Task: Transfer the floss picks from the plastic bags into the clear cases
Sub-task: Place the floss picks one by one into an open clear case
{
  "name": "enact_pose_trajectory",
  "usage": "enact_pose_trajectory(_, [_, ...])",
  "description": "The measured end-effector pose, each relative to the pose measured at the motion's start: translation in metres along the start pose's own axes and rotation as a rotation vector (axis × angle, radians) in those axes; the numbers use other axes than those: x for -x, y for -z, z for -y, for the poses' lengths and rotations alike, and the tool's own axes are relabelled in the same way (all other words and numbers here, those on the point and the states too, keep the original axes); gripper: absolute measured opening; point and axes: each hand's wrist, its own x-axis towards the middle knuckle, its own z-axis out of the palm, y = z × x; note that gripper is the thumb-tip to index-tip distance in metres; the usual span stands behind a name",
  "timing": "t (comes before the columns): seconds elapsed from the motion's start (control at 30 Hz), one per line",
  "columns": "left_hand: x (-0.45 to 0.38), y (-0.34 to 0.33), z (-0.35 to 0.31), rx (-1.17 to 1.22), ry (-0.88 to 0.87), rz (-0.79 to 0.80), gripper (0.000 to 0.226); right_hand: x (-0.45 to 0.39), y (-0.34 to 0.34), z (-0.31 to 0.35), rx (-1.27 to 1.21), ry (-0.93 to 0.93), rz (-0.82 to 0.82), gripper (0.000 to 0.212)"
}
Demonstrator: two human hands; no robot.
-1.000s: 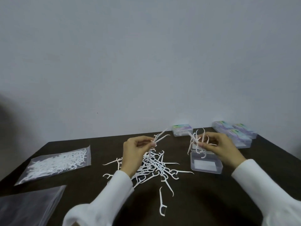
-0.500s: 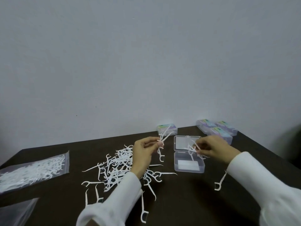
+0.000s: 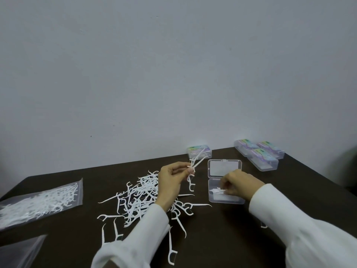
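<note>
Head view, then: my left hand (image 3: 170, 182) pinches a few floss picks (image 3: 193, 167) in raised fingers above the loose pile (image 3: 143, 198) on the dark tabletop (image 3: 222, 238). My right hand (image 3: 239, 183) curls its fingers round a small bunch (image 3: 218, 190) down inside the open clear case (image 3: 225, 182). A filled plastic bag (image 3: 41, 202) lies far left (four closed cases (image 3: 262, 159) sit near the wall).

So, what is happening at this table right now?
A person is packing floss picks into clear cases. The right hand lays a few picks into the open case, while the left hand pinches a few more above the loose pile. A bag of picks lies at the left, and closed cases stand behind.
</note>
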Motion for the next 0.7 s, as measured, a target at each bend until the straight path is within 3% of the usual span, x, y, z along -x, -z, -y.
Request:
enact_pose_trajectory(0.23, [0.001, -0.007, -0.003, -0.011, -0.026, 0.022, 0.011, 0.016, 0.006, -0.017, -0.174, 0.038, -0.149, 0.013])
enact_pose_trajectory(0.4, [0.000, -0.013, -0.005, -0.059, -0.049, 0.026, 0.012, 0.040, 0.013, -0.036, -0.236, 0.053, -0.250, 0.025])
enact_pose_trajectory(0.7, [0.006, -0.045, -0.011, -0.343, -0.153, 0.190, 0.014, 0.071, 0.012, -0.055, -0.174, 0.022, 0.110, 0.029])
